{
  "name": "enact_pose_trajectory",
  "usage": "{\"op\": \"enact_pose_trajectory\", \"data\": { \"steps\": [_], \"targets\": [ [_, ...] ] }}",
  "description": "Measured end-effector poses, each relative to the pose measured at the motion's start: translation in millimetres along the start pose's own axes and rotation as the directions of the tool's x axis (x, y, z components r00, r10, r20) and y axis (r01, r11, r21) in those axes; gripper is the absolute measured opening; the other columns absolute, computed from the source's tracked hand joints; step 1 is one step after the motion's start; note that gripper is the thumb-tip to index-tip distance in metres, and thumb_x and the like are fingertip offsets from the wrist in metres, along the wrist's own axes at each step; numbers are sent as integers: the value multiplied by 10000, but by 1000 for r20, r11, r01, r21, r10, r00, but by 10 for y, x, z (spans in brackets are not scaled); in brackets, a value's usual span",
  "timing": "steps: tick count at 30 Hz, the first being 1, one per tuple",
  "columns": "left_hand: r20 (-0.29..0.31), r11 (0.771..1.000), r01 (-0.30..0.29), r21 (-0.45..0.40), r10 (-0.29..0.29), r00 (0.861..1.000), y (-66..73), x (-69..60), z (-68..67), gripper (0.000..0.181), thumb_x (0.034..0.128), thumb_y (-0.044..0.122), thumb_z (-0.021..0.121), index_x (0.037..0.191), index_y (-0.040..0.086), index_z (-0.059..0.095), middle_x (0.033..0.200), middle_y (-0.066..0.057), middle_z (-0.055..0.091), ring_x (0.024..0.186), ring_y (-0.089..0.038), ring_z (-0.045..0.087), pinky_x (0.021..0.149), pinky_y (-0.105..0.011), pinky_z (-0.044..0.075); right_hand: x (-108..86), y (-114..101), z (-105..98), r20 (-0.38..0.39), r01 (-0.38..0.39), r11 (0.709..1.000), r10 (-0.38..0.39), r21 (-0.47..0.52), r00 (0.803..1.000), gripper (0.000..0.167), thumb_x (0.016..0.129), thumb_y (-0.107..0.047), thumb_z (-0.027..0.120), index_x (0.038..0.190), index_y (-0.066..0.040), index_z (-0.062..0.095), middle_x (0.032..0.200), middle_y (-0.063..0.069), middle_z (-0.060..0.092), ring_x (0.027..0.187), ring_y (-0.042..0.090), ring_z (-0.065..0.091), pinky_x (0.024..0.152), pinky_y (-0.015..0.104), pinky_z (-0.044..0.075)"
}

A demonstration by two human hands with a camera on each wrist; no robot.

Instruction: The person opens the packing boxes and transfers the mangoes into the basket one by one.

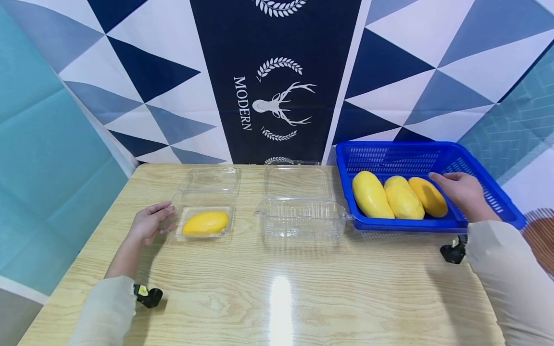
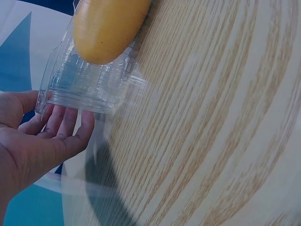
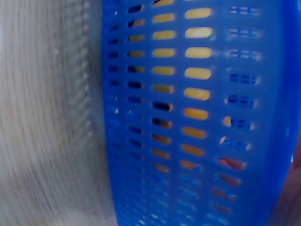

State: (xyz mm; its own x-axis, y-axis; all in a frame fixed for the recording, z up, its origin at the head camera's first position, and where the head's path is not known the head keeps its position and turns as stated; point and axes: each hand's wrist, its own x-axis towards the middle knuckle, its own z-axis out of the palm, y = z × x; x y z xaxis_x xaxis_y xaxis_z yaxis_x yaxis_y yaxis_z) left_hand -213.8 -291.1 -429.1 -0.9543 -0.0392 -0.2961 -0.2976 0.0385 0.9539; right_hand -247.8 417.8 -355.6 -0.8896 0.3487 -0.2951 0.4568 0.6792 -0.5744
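At the left end of the table, a clear plastic clamshell box [image 1: 231,226] stands with its lid raised and one yellow mango [image 1: 205,223] inside. My left hand [image 1: 151,222] is at its left side; in the left wrist view, the thumb and bent fingers [image 2: 68,125] hold the rim and end wall. A second clear clamshell box [image 1: 303,226], lid raised, stands in the middle. On the right, several mangoes [image 1: 372,194] lie in a blue plastic basket [image 1: 489,192]. Over the basket, my right hand [image 1: 463,192] reaches beside the rightmost mango [image 1: 427,197]; its lower fingers are hidden.
The wooden table [image 1: 216,298] carries both boxes and the basket. Behind it hangs a patterned cloth [image 1: 277,110], with teal panels [image 1: 39,144] at the left. A round brown striped object [image 1: 541,240] shows at the right edge.
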Motion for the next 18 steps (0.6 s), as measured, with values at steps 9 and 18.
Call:
{"op": "enact_pose_trajectory", "data": {
  "steps": [9,18],
  "targets": [
    [8,1000,-8,-19,8,1000,4,5,-8,596,948,214,552,1426,-28,291,992,148,600,917,30,599,843,-261,571,-28,-86,47,-54,47,999,-45,23,998,1055,805,-761,332,1446,68,217,1455,363,196,1209,473,333,929,605,433],
    [15,999,-10,-32,10,1000,-15,-1,-13,576,956,200,535,1426,-27,291,966,171,620,920,26,607,833,-261,574,-80,-234,58,-67,72,997,-69,34,995,1035,802,-758,363,1461,28,220,1492,325,161,1273,496,281,1015,631,361]
  ]
}}
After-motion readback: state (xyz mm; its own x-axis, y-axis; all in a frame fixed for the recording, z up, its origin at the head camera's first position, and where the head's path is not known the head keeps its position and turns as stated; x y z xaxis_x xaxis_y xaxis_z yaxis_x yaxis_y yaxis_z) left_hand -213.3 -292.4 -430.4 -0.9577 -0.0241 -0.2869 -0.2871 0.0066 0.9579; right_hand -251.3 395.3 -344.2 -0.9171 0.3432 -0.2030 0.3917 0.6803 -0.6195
